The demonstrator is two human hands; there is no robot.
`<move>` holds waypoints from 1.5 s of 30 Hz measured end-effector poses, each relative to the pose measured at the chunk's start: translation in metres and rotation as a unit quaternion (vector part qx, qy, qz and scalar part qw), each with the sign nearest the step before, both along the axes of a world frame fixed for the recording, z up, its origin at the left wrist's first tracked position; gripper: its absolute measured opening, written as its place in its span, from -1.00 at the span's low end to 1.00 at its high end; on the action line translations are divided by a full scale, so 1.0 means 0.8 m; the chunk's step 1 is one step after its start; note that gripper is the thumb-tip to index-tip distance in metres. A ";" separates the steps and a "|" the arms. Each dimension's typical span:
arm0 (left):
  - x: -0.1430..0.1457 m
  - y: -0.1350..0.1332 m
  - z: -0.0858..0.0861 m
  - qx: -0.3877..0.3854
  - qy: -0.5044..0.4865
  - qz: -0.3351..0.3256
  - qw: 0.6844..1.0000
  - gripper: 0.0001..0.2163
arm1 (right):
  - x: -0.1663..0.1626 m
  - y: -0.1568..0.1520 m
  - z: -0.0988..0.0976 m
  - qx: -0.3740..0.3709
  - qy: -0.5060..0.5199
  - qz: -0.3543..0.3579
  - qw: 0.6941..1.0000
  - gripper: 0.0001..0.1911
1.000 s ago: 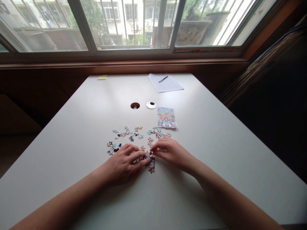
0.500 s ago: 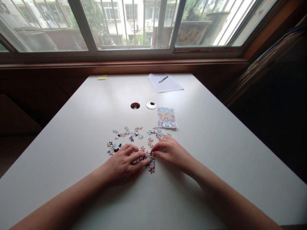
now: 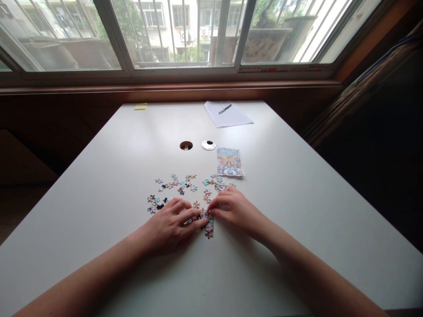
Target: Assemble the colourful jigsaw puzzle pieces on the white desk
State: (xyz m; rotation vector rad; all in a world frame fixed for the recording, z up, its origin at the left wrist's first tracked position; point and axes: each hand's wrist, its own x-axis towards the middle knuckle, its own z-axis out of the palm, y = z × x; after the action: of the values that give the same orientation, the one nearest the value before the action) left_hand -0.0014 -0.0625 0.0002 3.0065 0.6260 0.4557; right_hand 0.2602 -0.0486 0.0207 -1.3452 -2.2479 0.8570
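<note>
Both of my hands rest on a white table (image 3: 297,211) over a small joined block of puzzle pieces (image 3: 209,229). My left hand (image 3: 172,224) lies flat with fingers stretched onto the block's left part, pressing it down. My right hand (image 3: 236,210) has its fingers curled, with thumb and forefinger pinched on a puzzle piece at the block's top edge. Several loose puzzle pieces (image 3: 185,187) lie scattered just beyond my hands. A colourful picture card (image 3: 230,161) lies further back on the right.
A round cable hole (image 3: 186,145) and its loose round cap (image 3: 208,145) sit mid-table. At the far edge lie a sheet of paper (image 3: 228,115) with a pen (image 3: 225,108) and a yellow sticky note (image 3: 140,106). A window runs behind the table.
My right hand has shifted slightly toward the block and pinches at its top edge. My left hand has stayed in place.
</note>
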 end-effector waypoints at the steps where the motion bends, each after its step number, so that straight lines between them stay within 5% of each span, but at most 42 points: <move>1: 0.000 0.000 0.000 0.000 0.000 0.001 1.000 -0.56 | 0.000 0.000 -0.001 0.007 -0.004 0.002 1.000 -0.90; 31: 0.002 -0.001 0.003 0.004 -0.011 0.008 1.000 -0.58 | 0.014 0.005 -0.006 0.140 -0.006 0.023 0.990 -0.86; 45: 0.003 -0.003 0.002 0.015 0.003 0.025 1.000 -0.56 | 0.010 0.000 -0.005 0.131 -0.042 0.060 0.989 -0.95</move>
State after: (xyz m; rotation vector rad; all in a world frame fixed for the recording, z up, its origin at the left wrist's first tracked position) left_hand 0.0010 -0.0646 0.0019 3.0282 0.7010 0.4637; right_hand 0.2681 -0.0483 0.0164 -1.1551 -2.4264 0.5277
